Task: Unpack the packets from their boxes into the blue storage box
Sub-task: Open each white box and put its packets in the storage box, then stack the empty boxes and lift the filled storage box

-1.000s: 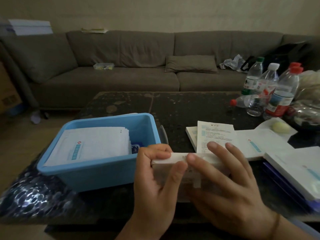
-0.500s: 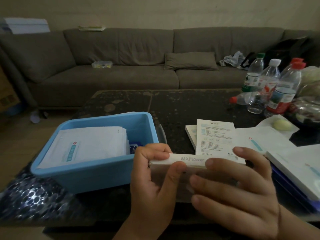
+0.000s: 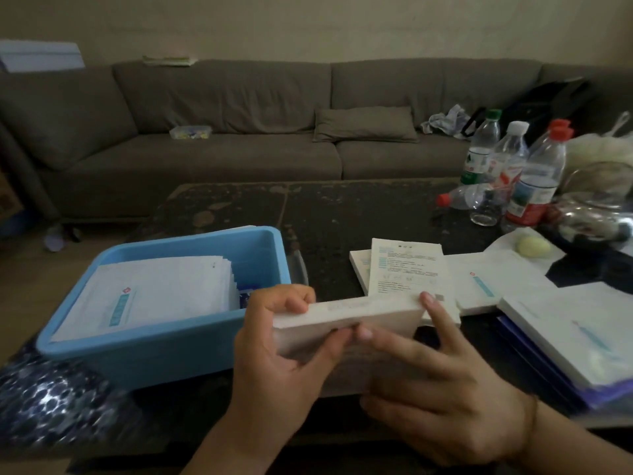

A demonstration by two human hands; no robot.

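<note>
I hold a flat white box (image 3: 352,315) just above the table's near edge, its long edge facing up. My left hand (image 3: 284,351) grips its left end, thumb in front and fingers over the top. At the box's right end is my right hand (image 3: 442,389), one fingertip on the top right corner and another touching the front face. To the left stands the blue storage box (image 3: 164,341) with a stack of white packets (image 3: 154,293) inside. More flat white boxes (image 3: 493,279) and a printed leaflet (image 3: 406,269) lie on the table to the right.
Several plastic bottles (image 3: 534,176) and a glass bowl (image 3: 596,217) crowd the dark table's (image 3: 342,214) far right corner. A stack of white and purple boxes (image 3: 575,341) lies at the right edge. A grey sofa (image 3: 239,138) runs behind the table.
The box has tilted and lifted slightly. My right hand slid rightward along it, its fingers now at the right end instead of spread over the front.
</note>
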